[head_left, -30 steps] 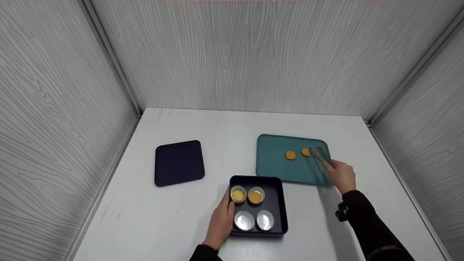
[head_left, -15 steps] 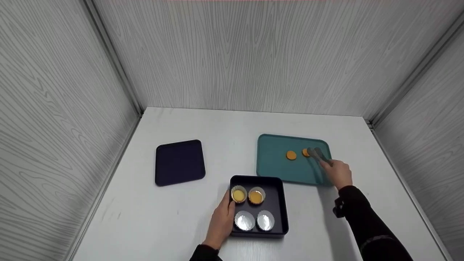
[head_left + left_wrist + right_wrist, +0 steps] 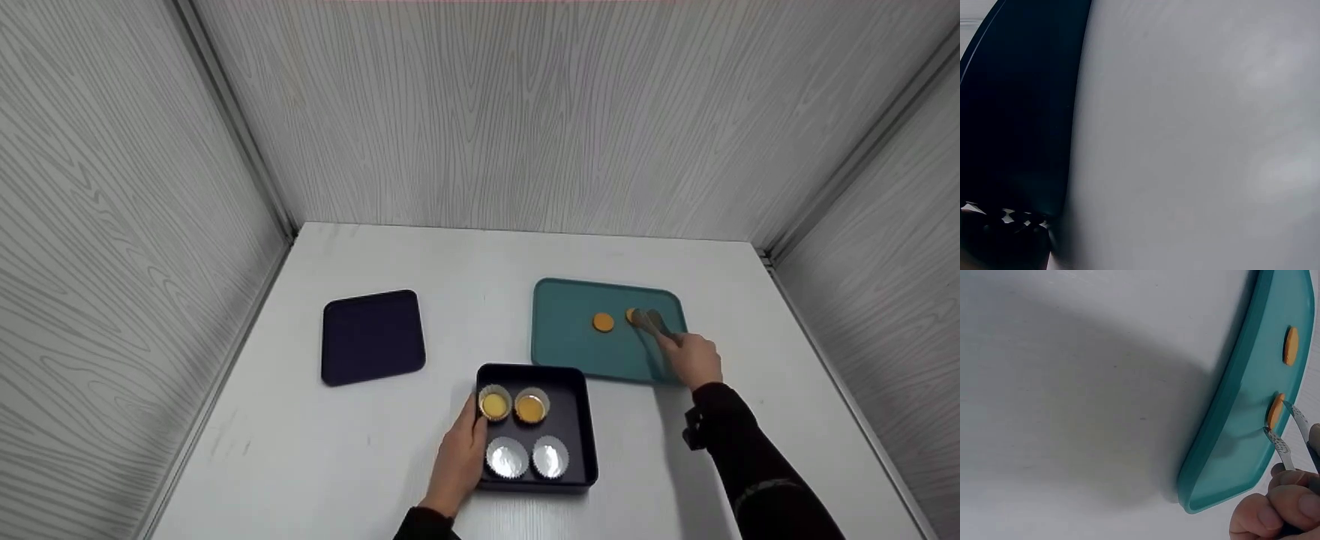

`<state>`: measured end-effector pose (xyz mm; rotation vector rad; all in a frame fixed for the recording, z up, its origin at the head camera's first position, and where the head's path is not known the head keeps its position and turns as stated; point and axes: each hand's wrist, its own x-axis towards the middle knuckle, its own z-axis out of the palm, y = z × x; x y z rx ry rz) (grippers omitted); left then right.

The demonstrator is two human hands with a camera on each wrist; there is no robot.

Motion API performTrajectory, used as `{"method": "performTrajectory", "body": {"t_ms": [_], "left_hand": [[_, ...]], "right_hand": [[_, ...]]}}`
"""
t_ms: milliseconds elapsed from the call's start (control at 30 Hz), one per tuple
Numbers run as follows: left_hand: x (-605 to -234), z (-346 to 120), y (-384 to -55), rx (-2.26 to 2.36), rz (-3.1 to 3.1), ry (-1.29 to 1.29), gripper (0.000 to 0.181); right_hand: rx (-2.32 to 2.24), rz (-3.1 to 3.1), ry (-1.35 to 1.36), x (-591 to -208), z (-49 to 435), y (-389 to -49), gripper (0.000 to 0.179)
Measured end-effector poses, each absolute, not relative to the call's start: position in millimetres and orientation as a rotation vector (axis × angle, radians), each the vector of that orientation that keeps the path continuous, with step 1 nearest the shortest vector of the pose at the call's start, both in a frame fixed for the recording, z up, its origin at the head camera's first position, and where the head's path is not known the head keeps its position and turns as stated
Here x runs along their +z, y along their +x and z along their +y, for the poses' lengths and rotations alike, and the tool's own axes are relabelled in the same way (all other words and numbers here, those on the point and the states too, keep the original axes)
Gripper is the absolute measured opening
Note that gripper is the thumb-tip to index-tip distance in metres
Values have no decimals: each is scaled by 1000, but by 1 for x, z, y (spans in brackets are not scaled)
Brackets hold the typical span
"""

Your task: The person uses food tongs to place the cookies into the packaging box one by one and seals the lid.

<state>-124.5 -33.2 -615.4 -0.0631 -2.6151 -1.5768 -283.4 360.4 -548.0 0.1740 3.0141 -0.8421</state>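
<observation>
My left hand [image 3: 459, 454] grips the left side of a dark square baking pan [image 3: 574, 427]. Two foil cups inside hold round pieces, a pale yellow one [image 3: 494, 406] and an orange one [image 3: 531, 409]; two bare foil cups [image 3: 507, 457] sit nearer me. In the left wrist view only a dark surface and white table show clearly. My right hand [image 3: 695, 361] holds metal tongs [image 3: 1280, 447] over a teal tray [image 3: 570, 349]. Their tips are apart, at either end of an orange disc [image 3: 1276, 410]. Another orange disc [image 3: 603, 322] lies to its left in the head view.
A flat dark square tray [image 3: 373, 337] lies at the left of the white table [image 3: 480, 277]. Grey wood-grain panels [image 3: 480, 112] enclose the table at the back and both sides.
My right hand has shifted a little left with the tongs, bringing their tips to the right-hand orange disc. My left hand and the pan stay in place.
</observation>
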Motion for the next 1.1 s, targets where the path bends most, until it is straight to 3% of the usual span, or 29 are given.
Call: {"method": "performTrajectory", "body": {"t_ms": [400, 733, 1100], "left_hand": [[-616, -33, -124, -1567, -2623, -48, 55], [-616, -32, -124, -1576, -2621, -46, 55], [-616, -32, -125, -1587, -2596, -73, 54]], "right_hand": [[-789, 3029, 200, -546, 352, -281, 42], [-700, 3089, 208, -541, 345, -277, 49], [-629, 3175, 177, -546, 344, -278, 42]]}}
